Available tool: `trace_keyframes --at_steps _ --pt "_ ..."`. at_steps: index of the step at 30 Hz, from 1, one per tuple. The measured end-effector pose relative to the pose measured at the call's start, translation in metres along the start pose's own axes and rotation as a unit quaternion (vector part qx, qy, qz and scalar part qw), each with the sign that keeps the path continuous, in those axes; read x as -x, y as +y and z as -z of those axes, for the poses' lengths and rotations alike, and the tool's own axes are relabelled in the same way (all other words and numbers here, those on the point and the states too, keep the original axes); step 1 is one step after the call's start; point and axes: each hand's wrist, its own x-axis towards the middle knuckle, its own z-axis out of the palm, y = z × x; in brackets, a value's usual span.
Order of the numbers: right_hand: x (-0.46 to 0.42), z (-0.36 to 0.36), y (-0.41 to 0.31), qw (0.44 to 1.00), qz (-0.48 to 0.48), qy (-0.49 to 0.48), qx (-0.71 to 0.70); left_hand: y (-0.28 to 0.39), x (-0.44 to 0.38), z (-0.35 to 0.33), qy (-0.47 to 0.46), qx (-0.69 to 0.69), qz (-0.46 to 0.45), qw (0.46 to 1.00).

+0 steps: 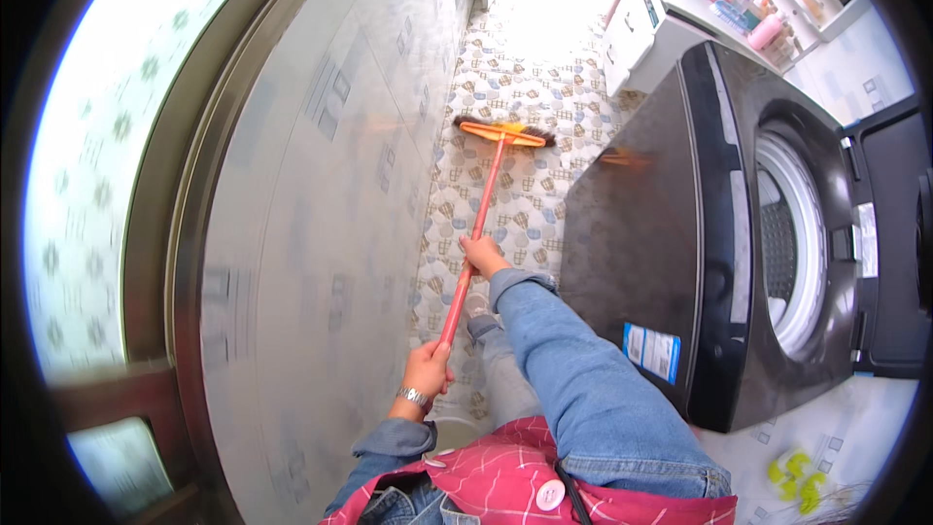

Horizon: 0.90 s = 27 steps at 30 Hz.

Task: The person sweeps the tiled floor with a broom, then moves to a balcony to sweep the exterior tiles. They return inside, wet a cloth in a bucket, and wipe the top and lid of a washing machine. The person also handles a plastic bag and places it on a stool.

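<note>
A push broom [504, 133] with an orange head and dark bristles rests on the patterned floor ahead of me. Its red handle [487, 197] runs back towards my body. My left hand [426, 370], with a metal watch at the wrist, grips the handle near its top end. Farther down the handle, about midway, my right hand [484, 255] is closed around it.
On the right stands a dark top-loading washing machine [634, 233] with its lid [893, 233] raised. Beyond it is a white cabinet [641, 36] with bottles on top. A tiled wall [313, 233] runs close along the left, beside a dark frame [157, 233].
</note>
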Motion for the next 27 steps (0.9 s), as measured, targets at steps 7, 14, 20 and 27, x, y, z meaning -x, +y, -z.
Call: trace_keyframes --at_steps 7,14,20,27 --pt "0.05 -0.058 0.003 0.995 0.016 0.006 -0.103 0.036 -0.009 0.053 -0.018 -0.094 -0.03 0.995" --pt "0.056 -0.073 -0.03 0.999 0.008 -0.039 -0.012 -0.086 -0.097 0.136 0.039 -0.18 0.049 0.982" --pt "-0.15 0.054 -0.221 0.993 -0.019 0.052 -0.105 0.252 -0.208 -0.017 -0.05 -0.025 -0.002 0.998" --pt "-0.114 0.039 -0.239 0.99 0.014 -0.002 -0.138 0.305 -0.167 0.053 -0.093 -0.17 0.016 0.981"
